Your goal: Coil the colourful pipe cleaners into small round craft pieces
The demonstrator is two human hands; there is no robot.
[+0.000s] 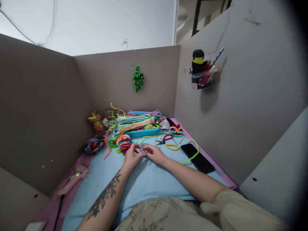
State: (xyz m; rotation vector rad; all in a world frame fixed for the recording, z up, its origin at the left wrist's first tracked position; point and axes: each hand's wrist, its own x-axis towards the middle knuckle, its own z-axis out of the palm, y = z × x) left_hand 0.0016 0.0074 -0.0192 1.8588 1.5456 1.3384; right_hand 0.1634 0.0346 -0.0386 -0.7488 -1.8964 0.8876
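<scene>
My left hand (132,156) and my right hand (155,154) meet over the blue cloth, fingers pinched together. Between them is a purple pipe cleaner (143,147) bent into a loop; its finer shape is partly hidden by my fingers. Just left of my left hand sits a bundle of striped, multicoloured pipe-cleaner coils (124,144). Beyond my right hand lie pliers (164,141) with one red and one yellow handle, jaws toward the left. A light green pipe cleaner (150,137) curves across the cloth behind my hands.
A blue tray (141,132) heaped with pipe cleaners stands at the back. On the right, a phone (199,159) lies under a bent green pipe cleaner (197,148). Leftward are a dark bowl (84,148) and a pink glue gun (74,180). Grey partitions (125,80) enclose the table.
</scene>
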